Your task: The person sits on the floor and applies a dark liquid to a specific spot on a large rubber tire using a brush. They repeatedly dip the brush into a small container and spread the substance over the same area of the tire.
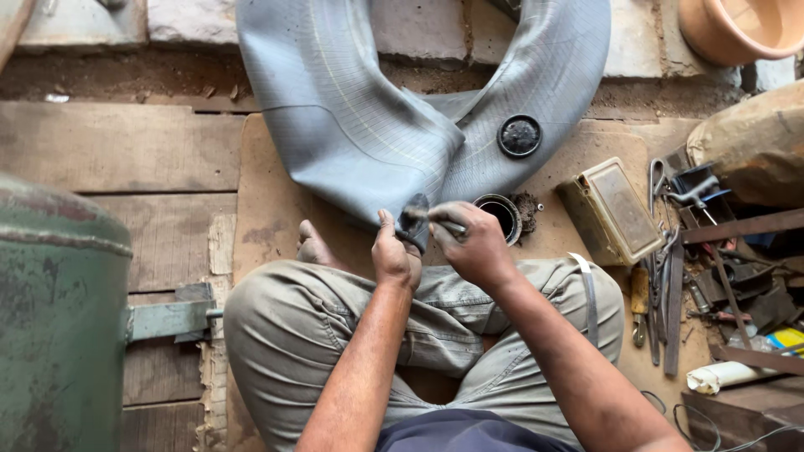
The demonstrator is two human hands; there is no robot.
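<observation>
So I'm sitting cross-legged on a worn board on the floor, knees out wide, with my left hand (394, 255) pinching a small dark rubber patch (414, 221) up in front of me, fingers closed on its lower edge and thumb sticking up beside it. My right hand (474, 243) is right next to it, fingers curled shut around a thin little stick-like tool (447, 224) whose tip touches the patch; can't really make out what the tool is, it's mostly hidden by my knuckles. Just beyond my hands there's a big grey inner tube (352, 109) lying flopped and folded on the board, one fold hanging down almost to the patch. A small open round tin (501, 214) sits just right of my right hand, with its black lid (519, 136) lying on the tube a bit farther off. Further right is a grubby rectangular box (613, 211), then a pile of metal hand tools (670, 285), pliers and bars all jumbled together. On the near left there's a big green metal tank (59, 310) with a bracket sticking out towards my knee. Far right corner has the edge of an orange-ish tub (737, 29). My bare foot (314, 247) pokes out just left of my left hand.
</observation>
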